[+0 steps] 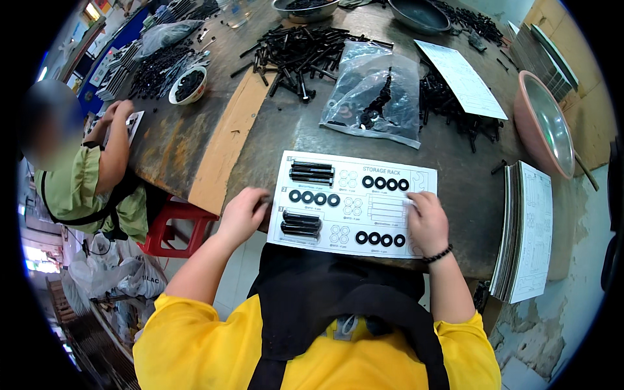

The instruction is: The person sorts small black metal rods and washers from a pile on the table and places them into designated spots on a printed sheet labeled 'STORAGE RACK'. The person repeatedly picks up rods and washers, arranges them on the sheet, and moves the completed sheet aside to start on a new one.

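Note:
A white printed card lies at the table's near edge, carrying line drawings of hardware. Black bolts lie in a group on its upper left, with more black bolts at the lower left. Rows of black washers sit at the upper right, mid left and lower right. My left hand is beside the card's left edge, thumb and fingers apart, with nothing visible in it. My right hand reaches over the card's right edge, its fingers bent together. Whatever its fingertips hold, if anything, is hidden.
Beyond the card lie a clear plastic bag of black parts and a heap of black bolts. A card stack and a pink-rimmed basin stand at right. Another person works at far left near a red stool.

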A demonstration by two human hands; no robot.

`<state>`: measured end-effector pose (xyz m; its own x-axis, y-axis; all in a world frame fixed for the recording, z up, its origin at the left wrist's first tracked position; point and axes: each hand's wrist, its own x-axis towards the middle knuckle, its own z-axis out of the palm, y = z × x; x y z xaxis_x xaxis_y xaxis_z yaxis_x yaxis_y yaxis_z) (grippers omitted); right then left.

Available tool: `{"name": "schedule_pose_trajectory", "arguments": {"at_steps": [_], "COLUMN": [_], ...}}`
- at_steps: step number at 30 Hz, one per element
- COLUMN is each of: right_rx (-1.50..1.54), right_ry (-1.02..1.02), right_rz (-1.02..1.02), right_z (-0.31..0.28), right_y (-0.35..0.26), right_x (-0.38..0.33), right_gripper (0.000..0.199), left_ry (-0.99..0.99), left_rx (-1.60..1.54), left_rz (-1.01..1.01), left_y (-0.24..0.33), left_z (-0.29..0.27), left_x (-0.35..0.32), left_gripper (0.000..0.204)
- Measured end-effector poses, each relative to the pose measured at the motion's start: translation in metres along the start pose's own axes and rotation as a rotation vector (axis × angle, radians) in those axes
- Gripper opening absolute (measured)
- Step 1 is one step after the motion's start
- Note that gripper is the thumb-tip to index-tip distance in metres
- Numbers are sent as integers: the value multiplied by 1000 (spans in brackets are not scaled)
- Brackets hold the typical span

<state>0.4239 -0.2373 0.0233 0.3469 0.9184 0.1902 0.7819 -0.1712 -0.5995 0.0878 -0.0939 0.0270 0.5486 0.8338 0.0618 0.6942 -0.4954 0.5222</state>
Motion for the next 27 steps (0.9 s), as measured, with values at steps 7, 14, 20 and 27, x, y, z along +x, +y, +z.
{"name": "schedule_pose_trajectory", "arguments": {"at_steps": [7, 14, 20, 27], "right_rx": [222, 1106, 1319, 1452], "right_ry": [-134, -153, -271, -594], "right_rz": [265, 685, 677, 657], "right_z": [-27, -44, -25, 33], "right_y": [41, 45, 36, -23], "right_x": [-39, -33, -29, 8], "right_gripper": [26, 29, 24, 28], "left_ry": [-35, -13, 301, 814], "left_rx": [-214, -900, -861, -919], "left_rz": [-294, -607, -635, -686], "left_y": [1, 8, -16, -108], "left_z": [13, 30, 29, 2], "left_x": [-57, -73, -77, -74], "left_gripper": [25, 27, 22, 23]}}
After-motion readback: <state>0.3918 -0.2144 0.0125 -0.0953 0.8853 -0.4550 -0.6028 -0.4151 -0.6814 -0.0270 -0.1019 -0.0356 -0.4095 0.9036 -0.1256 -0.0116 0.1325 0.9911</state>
